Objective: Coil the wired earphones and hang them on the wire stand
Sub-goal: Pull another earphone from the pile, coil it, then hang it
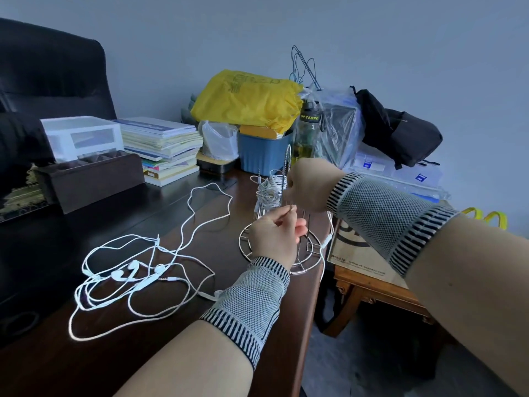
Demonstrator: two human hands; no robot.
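A silver wire stand [309, 259] with a round base stands near the right edge of the dark desk [177, 213]. Coiled white earphones [269, 190] hang on its upper hooks. My left hand [272, 239], in front of the stand, pinches a thin metal plug end of a white cord. My right hand [307, 186] is curled at the stand's upper part, beside the coils; what its fingers hold is hidden. A white cord [329, 233] droops at the stand's right side. Loose tangled white earphones [131, 276] lie spread on the desk to the left.
A dark brown box [94, 181], a white drawer unit [83, 137], stacked books [166, 150], a blue bin [263, 153] under a yellow bag [249, 101] and a bottle [309, 133] line the back. A lower wooden table [372, 285] with a cardboard box stands right.
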